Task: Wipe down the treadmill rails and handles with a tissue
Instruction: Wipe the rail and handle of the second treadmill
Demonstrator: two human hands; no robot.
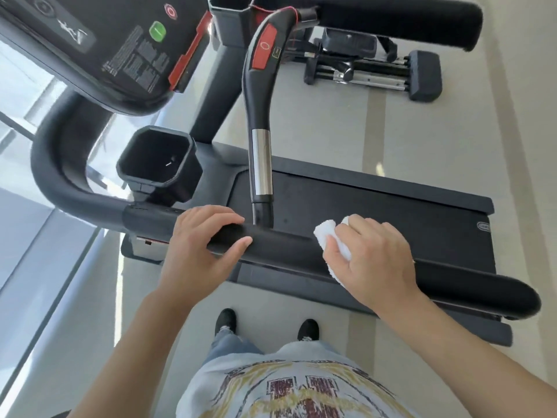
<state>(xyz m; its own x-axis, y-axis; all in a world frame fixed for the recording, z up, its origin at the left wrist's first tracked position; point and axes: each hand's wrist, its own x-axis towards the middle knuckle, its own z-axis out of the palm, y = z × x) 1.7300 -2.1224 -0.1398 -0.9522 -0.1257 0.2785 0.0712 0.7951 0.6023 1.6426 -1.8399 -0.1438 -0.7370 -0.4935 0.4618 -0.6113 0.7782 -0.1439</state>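
A black padded side rail (pixel 286 245) of the treadmill runs across the middle of the view. My left hand (pixel 199 245) grips it from the near side, fingers curled over the top and thumb along the front. To its right, my right hand (pixel 370 257) holds a folded white tissue (pixel 327 236) and presses it onto the same rail. A handle (pixel 260 122) with a chrome sensor band and a red button rises from the rail between my hands. The opposite padded rail (pixel 401 16) lies at the top right.
The console (pixel 99 46) with a green button hangs at the upper left, with a black cup holder (pixel 156 164) below it. The running belt (pixel 376 206) lies beyond the rail. A dumbbell rack (pixel 373 70) sits on the floor past the treadmill. My feet (pixel 265 327) stand on pale floor.
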